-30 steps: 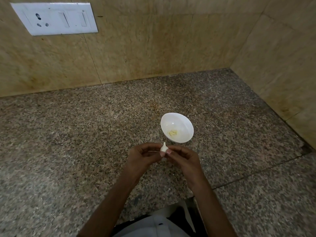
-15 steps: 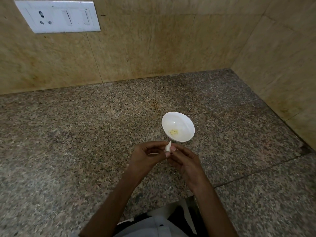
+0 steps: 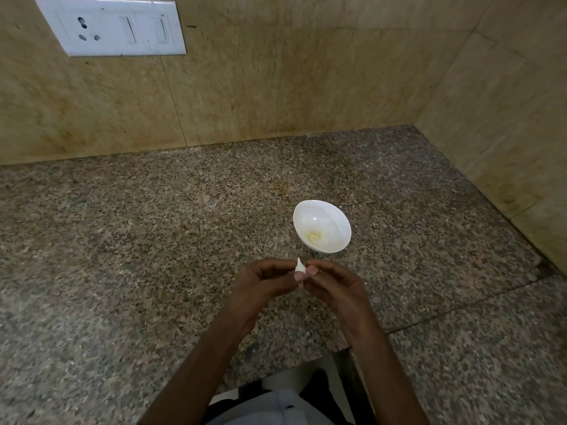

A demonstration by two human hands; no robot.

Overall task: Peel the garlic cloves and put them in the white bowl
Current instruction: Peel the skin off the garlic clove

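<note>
Both hands are meeting just in front of the bowl [image 3: 322,226], above the counter [image 3: 153,240]. The left hand [image 3: 260,285] is curling its fingers in toward the middle, and its thumb and fingertips are pinching a white clove [image 3: 300,265] from the left side. The right hand [image 3: 334,285] is closing on the same clove from the right, its fingertips pressing against the lower part. The clove is standing with its pointed tip up, sticking out above the fingers, and its skin is looking white and papery. It is hanging in the air near the bowl's near rim, not touching it. The bowl is sitting upright on the speckled counter, holding a small yellowish bit [image 3: 313,235] at its bottom. Behind, a white switch plate [image 3: 110,26] is sitting on the beige wall [image 3: 306,87] at upper left.
</note>
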